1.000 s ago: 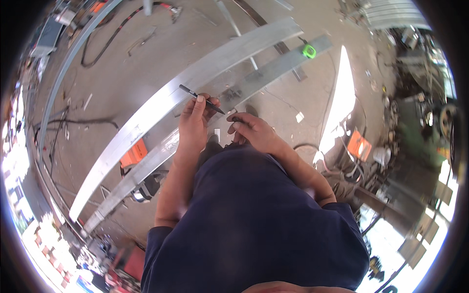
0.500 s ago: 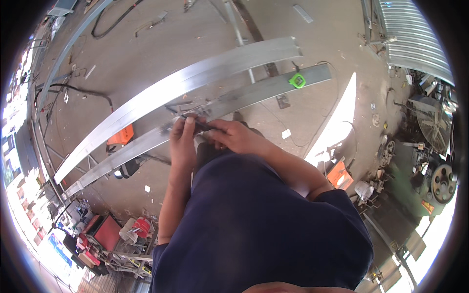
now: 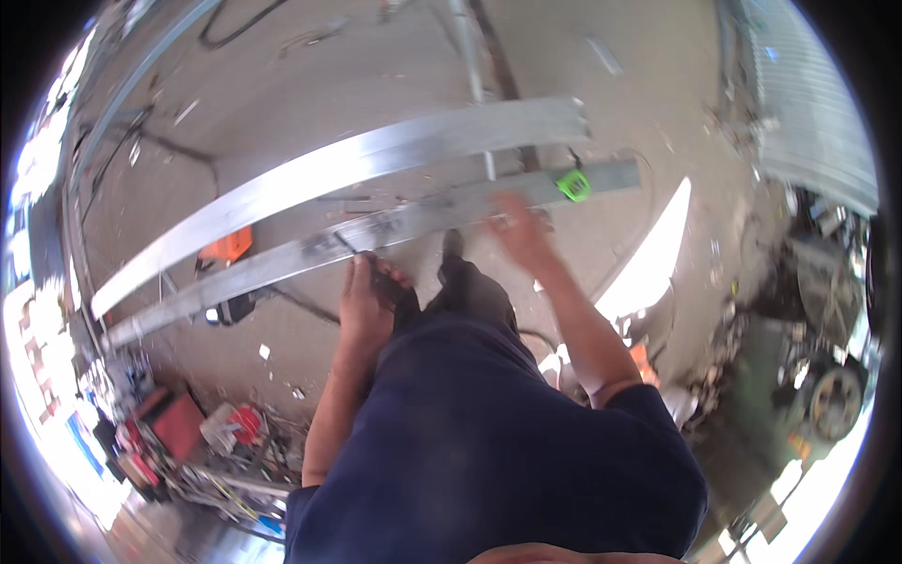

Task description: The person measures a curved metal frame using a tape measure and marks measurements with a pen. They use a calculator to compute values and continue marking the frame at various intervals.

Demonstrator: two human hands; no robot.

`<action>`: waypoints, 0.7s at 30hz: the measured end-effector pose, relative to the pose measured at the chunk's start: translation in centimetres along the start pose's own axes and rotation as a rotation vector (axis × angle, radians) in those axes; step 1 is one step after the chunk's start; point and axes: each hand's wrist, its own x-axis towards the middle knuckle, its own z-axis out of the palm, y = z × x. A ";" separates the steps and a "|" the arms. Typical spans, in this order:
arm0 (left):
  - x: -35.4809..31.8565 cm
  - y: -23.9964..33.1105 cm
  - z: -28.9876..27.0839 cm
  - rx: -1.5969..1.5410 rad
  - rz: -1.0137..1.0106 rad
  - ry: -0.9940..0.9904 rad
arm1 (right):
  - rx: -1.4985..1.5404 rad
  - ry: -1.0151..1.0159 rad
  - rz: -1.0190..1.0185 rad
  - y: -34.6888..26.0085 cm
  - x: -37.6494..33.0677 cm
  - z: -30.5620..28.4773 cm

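Note:
My left hand (image 3: 368, 299) is closed round a thin dark rod (image 3: 345, 242), whose tip sticks out past the thumb over the nearer metal bar; its exact kind is too small to make out. My right hand (image 3: 522, 233), blurred by motion, reaches over the near edge of that bar with its fingers stretched apart and nothing visible in them. A bright green tape measure (image 3: 572, 185) lies on the right part of the nearer grey metal bar (image 3: 442, 209), a short way beyond my right fingers. Dark smudges mark the bar ahead of my left hand.
A wider shiny metal bar (image 3: 376, 150) runs alongside, farther off. Below the bars are an orange object (image 3: 226, 244) and a black one (image 3: 240, 306). Corrugated sheet (image 3: 817, 103) stands far right; a red box (image 3: 169, 423) and clutter fill the lower left.
My right hand has let go of the dark rod and moved right and forward toward the tape measure. The left hand keeps the rod and sits slightly lower. The view has shifted a little.

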 end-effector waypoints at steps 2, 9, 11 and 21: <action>0.3 1.3 -1.6 -0.025 -0.020 0.066 | -0.606 0.182 0.002 6.2 2.8 -4.6; -2.1 1.2 -5.1 0.029 0.001 0.110 | -0.697 -0.024 0.102 13.3 4.0 -9.0; -3.1 1.3 -6.3 0.237 0.074 0.041 | -0.567 -0.022 0.090 10.2 3.7 -6.5; -8.8 3.8 -18.3 0.664 0.465 0.004 | 0.261 -0.974 0.054 -17.1 -6.4 17.7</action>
